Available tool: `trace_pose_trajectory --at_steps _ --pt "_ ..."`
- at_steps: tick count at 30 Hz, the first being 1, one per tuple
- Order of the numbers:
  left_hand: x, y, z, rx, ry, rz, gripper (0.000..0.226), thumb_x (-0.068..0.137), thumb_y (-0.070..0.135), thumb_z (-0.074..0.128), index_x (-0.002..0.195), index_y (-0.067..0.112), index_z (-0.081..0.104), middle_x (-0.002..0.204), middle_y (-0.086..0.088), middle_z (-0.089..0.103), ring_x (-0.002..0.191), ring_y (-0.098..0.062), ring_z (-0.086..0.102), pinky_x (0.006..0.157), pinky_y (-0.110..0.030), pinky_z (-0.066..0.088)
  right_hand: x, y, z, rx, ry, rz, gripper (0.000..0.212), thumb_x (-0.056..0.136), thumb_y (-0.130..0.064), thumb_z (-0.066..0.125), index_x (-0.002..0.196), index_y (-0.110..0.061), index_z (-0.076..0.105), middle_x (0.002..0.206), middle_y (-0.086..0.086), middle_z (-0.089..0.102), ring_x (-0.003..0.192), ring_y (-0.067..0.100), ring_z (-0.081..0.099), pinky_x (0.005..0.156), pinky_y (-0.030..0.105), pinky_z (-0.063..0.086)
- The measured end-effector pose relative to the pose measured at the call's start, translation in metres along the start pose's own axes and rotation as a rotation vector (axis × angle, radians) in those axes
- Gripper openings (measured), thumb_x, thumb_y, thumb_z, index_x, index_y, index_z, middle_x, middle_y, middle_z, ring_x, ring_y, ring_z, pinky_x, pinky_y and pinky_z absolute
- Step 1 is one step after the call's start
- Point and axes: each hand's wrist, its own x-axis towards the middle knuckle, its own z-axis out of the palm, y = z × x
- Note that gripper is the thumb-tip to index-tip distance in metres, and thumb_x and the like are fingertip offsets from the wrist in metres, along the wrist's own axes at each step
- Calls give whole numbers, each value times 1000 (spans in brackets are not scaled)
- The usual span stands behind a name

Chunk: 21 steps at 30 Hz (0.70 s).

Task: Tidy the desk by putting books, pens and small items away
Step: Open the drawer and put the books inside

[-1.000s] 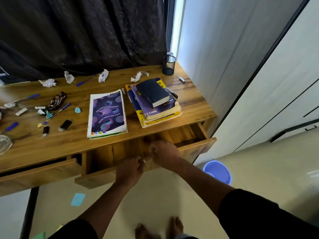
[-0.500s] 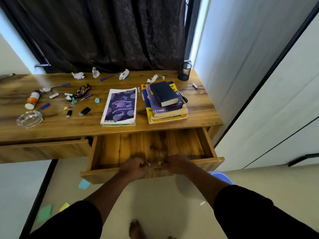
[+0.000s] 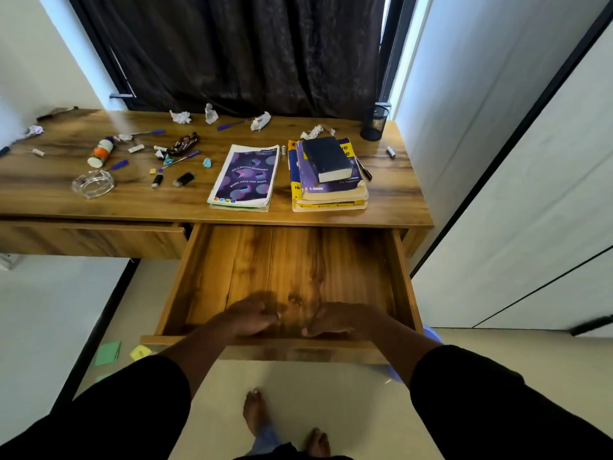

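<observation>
Drawer stood pulled well out, bare inside; left hand and right hand lay loose and empty just inside its front edge, gripping nothing. Book stack and purple notebook sat on the desk, pens and small bits to their left. Best next: lift books flat with both hands, lay them at the drawer's back

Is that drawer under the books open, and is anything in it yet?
Open and empty: the drawer is pulled far out from the desk, showing only bare wood, with both hands at its front edge.
</observation>
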Motion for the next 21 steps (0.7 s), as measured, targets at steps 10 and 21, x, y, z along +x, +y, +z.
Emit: trace_pose_trajectory --at_steps 10,21 --pt "-20 14 21 136 -186 -23 44 83 58 64 114 28 69 111 2 71 97 -15 68 84 -32 56 0 10 27 140 -161 2 55 86 -57 72 126 -19 66 111 -1 66 98 19 63 82 35 53" --pt "-16 7 24 -21 -546 -119 30 92 43 62 104 17 73 88 -1 71 75 -16 66 81 -33 55 3 2 39 172 -367 84 54 100 -45 58 140 -8 58 144 19 55 133 37 52 107 49 47"
